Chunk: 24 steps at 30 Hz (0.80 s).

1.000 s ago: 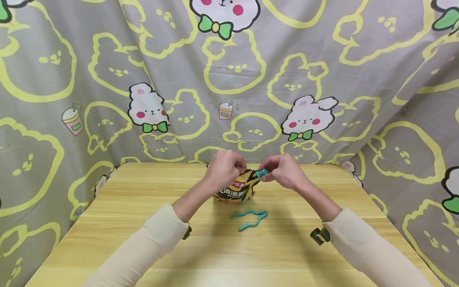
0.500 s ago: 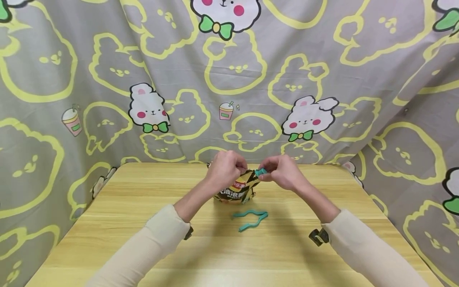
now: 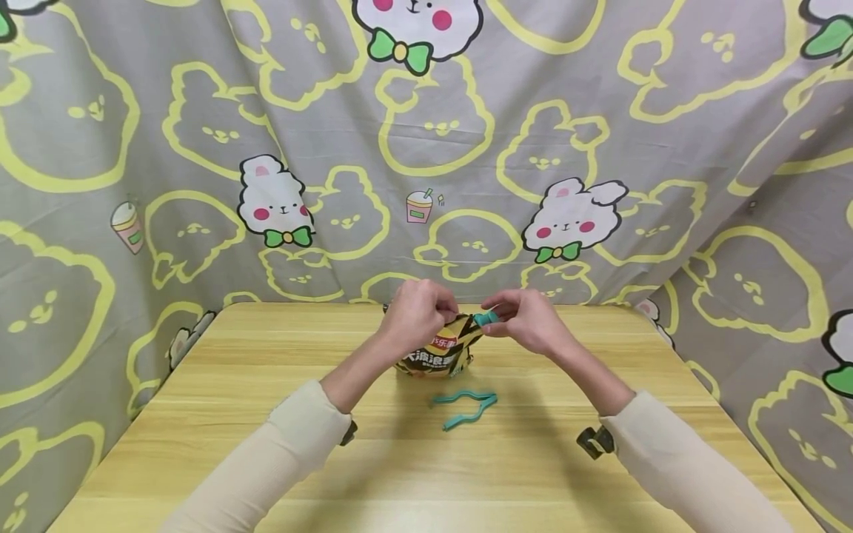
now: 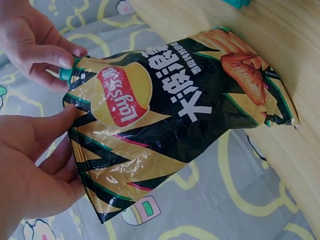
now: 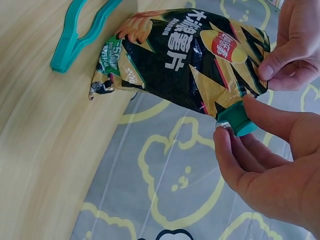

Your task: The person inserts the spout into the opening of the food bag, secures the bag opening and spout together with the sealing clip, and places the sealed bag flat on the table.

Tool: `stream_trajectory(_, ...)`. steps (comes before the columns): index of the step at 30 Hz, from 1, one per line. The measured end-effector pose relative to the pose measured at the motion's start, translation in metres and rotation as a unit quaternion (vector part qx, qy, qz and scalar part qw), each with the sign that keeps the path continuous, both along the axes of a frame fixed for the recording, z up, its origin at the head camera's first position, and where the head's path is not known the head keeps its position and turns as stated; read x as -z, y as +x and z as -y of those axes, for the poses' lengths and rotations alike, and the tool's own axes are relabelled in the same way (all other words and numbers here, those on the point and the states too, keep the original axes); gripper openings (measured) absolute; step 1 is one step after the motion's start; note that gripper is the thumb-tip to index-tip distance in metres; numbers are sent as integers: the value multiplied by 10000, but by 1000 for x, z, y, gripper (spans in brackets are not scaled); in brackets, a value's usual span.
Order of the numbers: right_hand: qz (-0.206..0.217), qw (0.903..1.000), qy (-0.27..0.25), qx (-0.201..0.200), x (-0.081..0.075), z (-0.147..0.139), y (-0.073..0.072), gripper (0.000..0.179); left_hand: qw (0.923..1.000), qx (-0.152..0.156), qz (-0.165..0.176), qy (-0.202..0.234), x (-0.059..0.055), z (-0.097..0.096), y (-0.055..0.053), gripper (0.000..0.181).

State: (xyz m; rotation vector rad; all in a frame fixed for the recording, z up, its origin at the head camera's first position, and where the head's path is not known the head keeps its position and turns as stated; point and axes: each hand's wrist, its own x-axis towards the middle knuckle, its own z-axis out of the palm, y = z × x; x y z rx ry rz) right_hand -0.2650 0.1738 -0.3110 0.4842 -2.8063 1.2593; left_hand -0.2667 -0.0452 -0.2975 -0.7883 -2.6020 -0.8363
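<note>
Where the chip bag [image 3: 433, 360] stands toward the far side of the wooden table [image 3: 426, 485], near the centre, its long axis runs upward from the tabletop to my fingers. Its top edge points up and extends left to right between my two hands; the printed front faces the near side, with the lettering right way up. The lower end is at table level; I cannot tell how much of it bears on the wood.

My left hand [image 3: 415, 314] is closed in a pinch on the top edge: thumb against the front panel, fingers behind. My right hand [image 3: 529, 322] is partly closed at the right end of the same edge. Its thumb and curled fingers hold a teal cap [image 5: 235, 119], which sits at the bag's upper right corner; a small silvery piece shows between the cap and my index fingertip. The two hands are near each other but not touching.

On the near side of the bag, apart from it, a teal clip [image 3: 492, 399] lies on the table, spread in a V: joint to the right, both arms opening left. A patterned grey curtain [image 3: 333, 126] hangs behind the far edge of the table.
</note>
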Motion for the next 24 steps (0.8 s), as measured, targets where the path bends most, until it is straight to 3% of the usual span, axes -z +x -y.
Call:
stream_trajectory(5,59,9998,194,-81,-2,-5,1,43,10000,-50,26,-52,-1,0,0,16)
stream_trajectory(11,255,9989,369,103,3,-12,2,44,10000,-50,-45,-25,-2,-1,0,15)
stream_trajectory(17,549,9965,616,107,35,-12,3,40,9999,-63,-80,-16,-1,0,-1,15)
stream_trajectory(24,388,9946,874,-409,77,-1,12,33,9999,-84,-58,-81,-2,0,-1,13)
